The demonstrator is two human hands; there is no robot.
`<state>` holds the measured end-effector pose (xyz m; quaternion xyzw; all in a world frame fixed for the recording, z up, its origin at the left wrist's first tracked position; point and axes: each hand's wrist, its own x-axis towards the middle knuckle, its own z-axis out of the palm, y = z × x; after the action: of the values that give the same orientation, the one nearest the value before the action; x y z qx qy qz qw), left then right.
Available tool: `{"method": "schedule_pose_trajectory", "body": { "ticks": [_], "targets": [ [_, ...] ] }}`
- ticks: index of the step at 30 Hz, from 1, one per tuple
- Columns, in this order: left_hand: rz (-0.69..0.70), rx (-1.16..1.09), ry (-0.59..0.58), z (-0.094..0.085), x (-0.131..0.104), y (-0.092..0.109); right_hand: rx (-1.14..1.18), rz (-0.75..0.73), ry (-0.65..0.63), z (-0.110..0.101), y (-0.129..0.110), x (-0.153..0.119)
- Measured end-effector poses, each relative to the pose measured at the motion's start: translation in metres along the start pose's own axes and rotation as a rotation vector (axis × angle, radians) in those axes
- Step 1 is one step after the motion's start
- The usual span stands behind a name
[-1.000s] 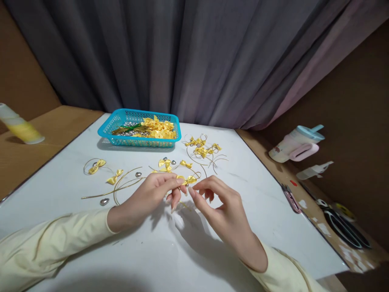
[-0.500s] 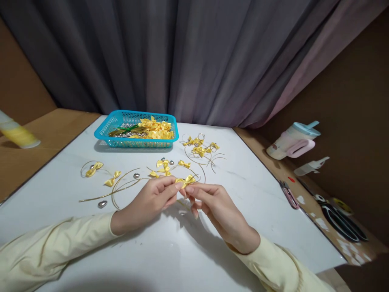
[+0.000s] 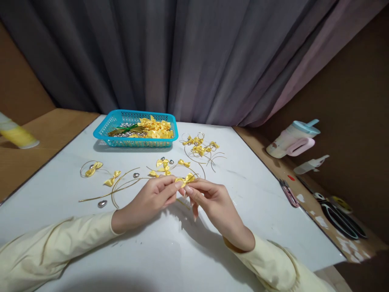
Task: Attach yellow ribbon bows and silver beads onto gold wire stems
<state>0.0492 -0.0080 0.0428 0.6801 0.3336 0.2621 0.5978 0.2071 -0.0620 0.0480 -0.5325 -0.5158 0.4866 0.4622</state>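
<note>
Between my two hands, above the middle of the white table [image 3: 170,259], is a yellow satin bow [image 3: 189,178]. My left hand [image 3: 154,196] pinches its left side with thumb and forefinger. My right hand [image 3: 214,202] pinches at the bow's lower middle, its other fingers curled beneath. A thin gold wire [image 3: 184,202] shows below the fingers; whether it joins the bow is hidden. Just beyond my hands lie several loose yellow bows [image 3: 162,163] and small silver heart beads [image 3: 136,175]. Left of my left hand, gold wires [image 3: 100,197] curve across the table beside another heart bead [image 3: 102,204].
A blue basket [image 3: 136,142] of bows and silver beads stands at the back. Wired bows [image 3: 200,150] lie right of it. Along the right edge are pliers [image 3: 288,192], scissors [image 3: 338,219], a small bottle [image 3: 311,166] and a lidded cup [image 3: 290,138]. A yellow spool [image 3: 20,134] is at left.
My right hand has shifted slightly, its thumb and forefinger moving a little left along the bow. My left hand keeps its pinch in nearly the same place.
</note>
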Motion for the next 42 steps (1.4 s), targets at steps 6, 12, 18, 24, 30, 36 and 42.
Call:
{"method": "schedule_pose_trajectory", "body": {
  "ticks": [6, 12, 18, 24, 30, 36, 42],
  "targets": [
    [-0.004, 0.034, -0.001, 0.0, 0.001, -0.002, -0.036, -0.001, 0.05, 0.002, 0.0, 0.001],
    [0.063, 0.058, 0.019, 0.0, 0.0, 0.002, -0.061, 0.012, -0.025, 0.007, 0.005, 0.0],
    [0.08, 0.014, 0.051, 0.0, 0.0, 0.003, -0.021, 0.046, -0.065, 0.008, 0.014, -0.001],
    [0.077, -0.007, 0.018, -0.001, -0.001, -0.002, 0.251, 0.08, -0.026, 0.003, 0.006, 0.002],
    [0.056, -0.013, 0.01, -0.001, 0.0, -0.001, 0.507, 0.224, -0.113, 0.003, 0.006, 0.005],
    [0.038, -0.028, 0.016, -0.001, 0.001, -0.001, 0.486, 0.189, -0.058, 0.004, 0.011, 0.007],
    [0.014, -0.128, 0.044, -0.003, 0.002, -0.001, 0.588, 0.226, -0.26, 0.004, 0.018, 0.008]
  ]
}}
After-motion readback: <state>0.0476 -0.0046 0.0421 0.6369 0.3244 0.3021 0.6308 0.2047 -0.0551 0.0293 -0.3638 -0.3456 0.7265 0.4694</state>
